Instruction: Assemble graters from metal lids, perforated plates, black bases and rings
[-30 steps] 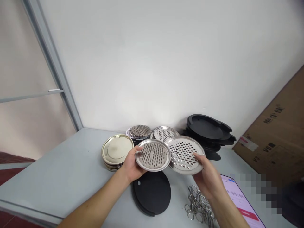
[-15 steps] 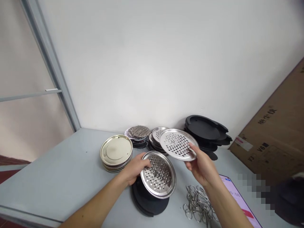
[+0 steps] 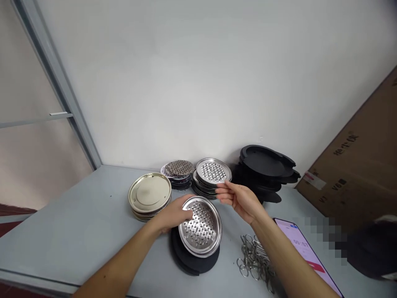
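Observation:
My left hand (image 3: 176, 214) grips the left rim of a round metal grater disc (image 3: 201, 227), its thumb over the perforated face. The disc is tilted above a round black plastic base (image 3: 194, 265) on the table. At the near edge of a stack of similar grater discs (image 3: 213, 170), my right hand (image 3: 237, 198) has its fingers stretched out and slightly apart, with nothing held. Whether its fingertips touch the top disc I cannot tell. Left of my left hand stands a stack of gold-coloured round lids (image 3: 150, 193).
Rough-textured discs (image 3: 180, 168) are piled by the wall. Black plastic trays (image 3: 266, 163) are stacked back right. Metal ring pieces (image 3: 256, 258) lie in a heap near a phone (image 3: 302, 246) showing a timer. A cardboard box (image 3: 350, 165) stands at right.
The grater disc from my right hand now lies on top of the stack at the back, let go. My left hand still holds its disc, tilted a little differently.

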The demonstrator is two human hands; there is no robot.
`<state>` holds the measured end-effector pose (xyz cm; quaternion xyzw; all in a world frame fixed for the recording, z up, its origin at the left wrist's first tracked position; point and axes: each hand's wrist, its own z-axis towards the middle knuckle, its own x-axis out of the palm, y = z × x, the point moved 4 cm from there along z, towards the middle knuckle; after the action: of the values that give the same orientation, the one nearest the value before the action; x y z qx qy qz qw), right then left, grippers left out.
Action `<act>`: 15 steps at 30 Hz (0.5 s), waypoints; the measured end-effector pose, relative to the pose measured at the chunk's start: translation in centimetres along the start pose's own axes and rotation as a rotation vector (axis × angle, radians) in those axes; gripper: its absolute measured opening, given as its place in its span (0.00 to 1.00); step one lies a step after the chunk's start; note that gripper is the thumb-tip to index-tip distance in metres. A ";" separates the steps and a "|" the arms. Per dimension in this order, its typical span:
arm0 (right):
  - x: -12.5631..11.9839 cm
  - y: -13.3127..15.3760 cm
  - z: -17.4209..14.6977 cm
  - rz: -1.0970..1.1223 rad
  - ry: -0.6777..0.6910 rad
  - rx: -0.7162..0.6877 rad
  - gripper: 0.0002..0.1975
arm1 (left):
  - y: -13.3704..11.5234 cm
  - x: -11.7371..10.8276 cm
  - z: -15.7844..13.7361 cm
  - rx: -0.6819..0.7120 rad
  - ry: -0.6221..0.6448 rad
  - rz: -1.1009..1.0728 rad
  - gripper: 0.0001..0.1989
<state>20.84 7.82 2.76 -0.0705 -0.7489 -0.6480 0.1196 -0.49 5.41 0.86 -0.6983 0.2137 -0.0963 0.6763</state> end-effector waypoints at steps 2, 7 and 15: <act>0.1 -0.2 -1.2 -0.267 -0.032 -0.137 0.12 | -0.2 0.0 0.0 0.009 0.029 0.049 0.28; 1.3 -1.7 -3.5 -0.862 0.005 -0.475 0.08 | 0.0 -0.1 0.7 0.053 -0.006 0.257 0.15; 1.3 -3.8 -3.3 -1.040 0.124 -0.538 0.09 | 0.4 -0.2 0.9 0.282 -0.191 0.782 0.10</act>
<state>18.94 3.91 -0.04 0.3159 -0.4862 -0.7917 -0.1924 -0.33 6.31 0.41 -0.4710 0.3838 0.2043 0.7675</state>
